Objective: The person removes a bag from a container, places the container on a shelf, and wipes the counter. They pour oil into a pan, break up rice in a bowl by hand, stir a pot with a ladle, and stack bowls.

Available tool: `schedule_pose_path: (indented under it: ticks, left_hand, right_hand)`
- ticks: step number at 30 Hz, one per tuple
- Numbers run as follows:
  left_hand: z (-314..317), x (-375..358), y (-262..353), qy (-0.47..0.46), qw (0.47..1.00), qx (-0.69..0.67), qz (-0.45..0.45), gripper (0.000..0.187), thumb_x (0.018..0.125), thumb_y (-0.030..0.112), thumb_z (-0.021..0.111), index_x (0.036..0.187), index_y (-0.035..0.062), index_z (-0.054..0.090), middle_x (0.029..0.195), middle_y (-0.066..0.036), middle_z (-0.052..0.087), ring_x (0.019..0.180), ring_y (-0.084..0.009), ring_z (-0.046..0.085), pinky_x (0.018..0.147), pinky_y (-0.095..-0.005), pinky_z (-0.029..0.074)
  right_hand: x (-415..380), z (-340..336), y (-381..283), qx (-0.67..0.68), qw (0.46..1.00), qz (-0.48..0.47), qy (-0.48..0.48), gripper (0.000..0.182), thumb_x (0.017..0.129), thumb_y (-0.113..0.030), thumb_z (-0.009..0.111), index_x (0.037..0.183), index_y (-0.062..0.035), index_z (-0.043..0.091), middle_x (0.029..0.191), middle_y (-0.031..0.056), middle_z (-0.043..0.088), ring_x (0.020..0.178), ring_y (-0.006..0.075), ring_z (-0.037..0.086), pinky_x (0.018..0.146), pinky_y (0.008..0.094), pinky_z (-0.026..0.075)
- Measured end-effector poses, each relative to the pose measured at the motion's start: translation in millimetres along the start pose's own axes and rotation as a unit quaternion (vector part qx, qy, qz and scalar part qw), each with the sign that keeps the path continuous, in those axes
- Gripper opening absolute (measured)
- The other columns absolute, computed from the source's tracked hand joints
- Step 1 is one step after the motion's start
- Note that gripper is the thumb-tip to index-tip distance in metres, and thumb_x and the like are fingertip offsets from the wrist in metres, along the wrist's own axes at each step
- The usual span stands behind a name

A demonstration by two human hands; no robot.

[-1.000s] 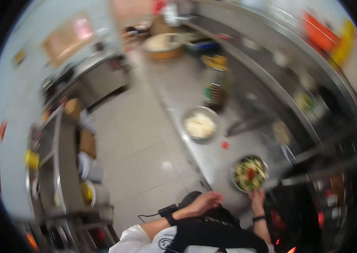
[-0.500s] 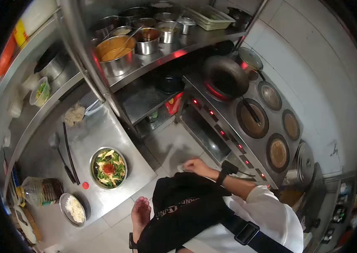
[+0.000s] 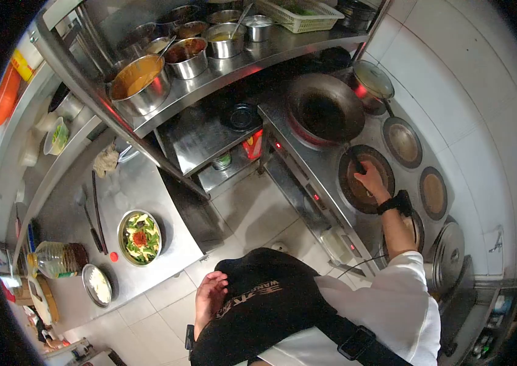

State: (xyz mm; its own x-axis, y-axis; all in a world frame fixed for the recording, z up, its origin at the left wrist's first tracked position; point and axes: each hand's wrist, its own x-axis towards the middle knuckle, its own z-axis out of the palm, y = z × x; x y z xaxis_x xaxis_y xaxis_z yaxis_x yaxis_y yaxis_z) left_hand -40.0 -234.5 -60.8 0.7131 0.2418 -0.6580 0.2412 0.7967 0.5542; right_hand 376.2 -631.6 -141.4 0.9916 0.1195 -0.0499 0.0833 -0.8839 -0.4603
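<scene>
My right hand (image 3: 369,178) is closed around the black handle of a wok (image 3: 324,113) at the back of the stove. The wok looks dark and bare inside. My left hand (image 3: 211,294) hangs beside my black apron (image 3: 258,293), fingers loosely curled and holding nothing. Left of it, on the steel table (image 3: 167,213), stands a metal bowl (image 3: 159,246) of green vegetables and pale pieces topped with something red. A smaller bowl (image 3: 109,293) holds white shreds. A red cap (image 3: 114,257) lies between them.
Metal pots (image 3: 140,85) of sauces and a plastic basket (image 3: 301,17) line the shelf above. A ladle (image 3: 89,219) and chopsticks (image 3: 100,213) lie near an oil bottle (image 3: 60,260). Round hobs (image 3: 402,141) and a lidded pot (image 3: 447,259) are on the right.
My right hand has reached forward and right from my waist and taken hold of the wok's handle. My left hand has risen slightly. The view has shifted.
</scene>
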Motion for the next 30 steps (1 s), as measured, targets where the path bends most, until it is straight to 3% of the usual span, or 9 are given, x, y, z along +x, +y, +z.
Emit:
schedule_pose_path:
  ticks: [1, 2, 3, 4, 5, 8, 12, 20, 30]
  left_hand:
    - [7, 0, -4, 0.027, 1.0, 0.004, 0.011, 0.021, 0.082, 0.016, 0.051, 0.102, 0.0078, 0.051, 0.095, -0.002, 0.059, 0.081, -0.0106, 0.055, 0.07, -0.0243, 0.043]
    - [11, 1, -9, 0.031, 0.999, 0.002, 0.013, 0.021, 0.082, 0.016, 0.051, 0.102, 0.0078, 0.051, 0.095, -0.002, 0.059, 0.081, -0.0106, 0.055, 0.07, -0.0243, 0.043]
    - [13, 2, -14, 0.052, 0.998, -0.008, 0.024, 0.021, 0.082, 0.017, 0.052, 0.101, 0.0083, 0.051, 0.094, -0.002, 0.059, 0.081, -0.0102, 0.055, 0.07, -0.0241, 0.042]
    - [14, 5, -19, 0.072, 0.997, -0.018, 0.035, 0.021, 0.082, 0.017, 0.052, 0.101, 0.0087, 0.052, 0.094, -0.001, 0.06, 0.081, -0.0098, 0.055, 0.07, -0.0239, 0.041]
    - [17, 6, -25, 0.071, 0.997, -0.014, 0.041, 0.02, 0.082, 0.017, 0.052, 0.1, 0.0096, 0.052, 0.093, 0.0, 0.06, 0.079, -0.0091, 0.055, 0.069, -0.0227, 0.04]
    - [35, 5, -34, 0.083, 0.996, -0.016, 0.029, 0.02, 0.082, 0.017, 0.052, 0.1, 0.0098, 0.052, 0.093, 0.0, 0.06, 0.078, -0.0093, 0.056, 0.07, -0.023, 0.041]
    - [43, 10, -48, 0.059, 0.997, -0.012, 0.049, 0.019, 0.082, 0.017, 0.052, 0.1, 0.0101, 0.052, 0.093, 0.0, 0.059, 0.078, -0.0089, 0.056, 0.07, -0.0228, 0.041]
    - [66, 7, -57, 0.07, 0.996, -0.008, 0.059, 0.017, 0.084, 0.014, 0.049, 0.1, 0.0103, 0.052, 0.093, 0.0, 0.059, 0.079, -0.0087, 0.056, 0.07, -0.0222, 0.042]
    - [85, 8, -57, 0.079, 0.995, 0.003, 0.054, 0.018, 0.084, 0.014, 0.048, 0.101, 0.0103, 0.051, 0.095, 0.0, 0.058, 0.081, -0.0089, 0.056, 0.07, -0.021, 0.042]
  right_hand:
    - [8, -3, 1, 0.113, 0.992, -0.02, -0.045, 0.042, 0.074, -0.022, 0.066, 0.107, -0.0018, 0.052, 0.095, 0.0146, 0.057, 0.084, 0.0272, 0.057, 0.072, 0.0369, 0.047]
    - [13, -7, 3, 0.114, 0.992, -0.024, -0.048, 0.042, 0.074, -0.022, 0.066, 0.107, -0.0018, 0.052, 0.095, 0.0146, 0.057, 0.084, 0.0272, 0.057, 0.072, 0.0369, 0.047]
    - [18, -10, 5, 0.324, 0.922, 0.068, -0.199, 0.032, 0.074, -0.018, 0.064, 0.1, -0.0034, 0.052, 0.083, 0.0095, 0.056, 0.072, 0.0212, 0.056, 0.063, 0.0321, 0.045]
    - [15, -23, -16, 0.507, 0.78, 0.155, -0.334, 0.023, 0.074, -0.014, 0.063, 0.093, -0.0049, 0.053, 0.071, 0.0043, 0.055, 0.06, 0.0152, 0.054, 0.053, 0.0273, 0.044]
    - [5, -36, -47, 0.533, 0.773, 0.17, -0.299, 0.013, 0.073, -0.009, 0.06, 0.081, -0.0081, 0.05, 0.06, -0.0005, 0.046, 0.046, 0.0086, 0.043, 0.042, 0.0227, 0.034]
    - [5, -43, -65, 0.564, 0.737, 0.188, -0.321, 0.01, 0.074, -0.009, 0.058, 0.077, -0.0073, 0.049, 0.059, 0.0003, 0.046, 0.046, 0.01, 0.042, 0.043, 0.0229, 0.034]
    - [2, -31, -58, 0.541, 0.777, 0.098, -0.308, 0.007, 0.076, -0.008, 0.054, 0.075, -0.0076, 0.047, 0.058, 0.0005, 0.045, 0.043, 0.0095, 0.041, 0.041, 0.0238, 0.034]
    - [-13, -7, -43, 0.486, 0.839, 0.047, -0.24, 0.007, 0.075, -0.007, 0.053, 0.079, -0.005, 0.047, 0.057, 0.0019, 0.047, 0.042, 0.0108, 0.043, 0.037, 0.026, 0.036]
    - [-2, 9, -6, 0.546, 0.793, 0.06, -0.263, 0.013, 0.079, -0.007, 0.051, 0.09, -0.0037, 0.045, 0.058, 0.0021, 0.047, 0.04, 0.0106, 0.043, 0.037, 0.0247, 0.035]
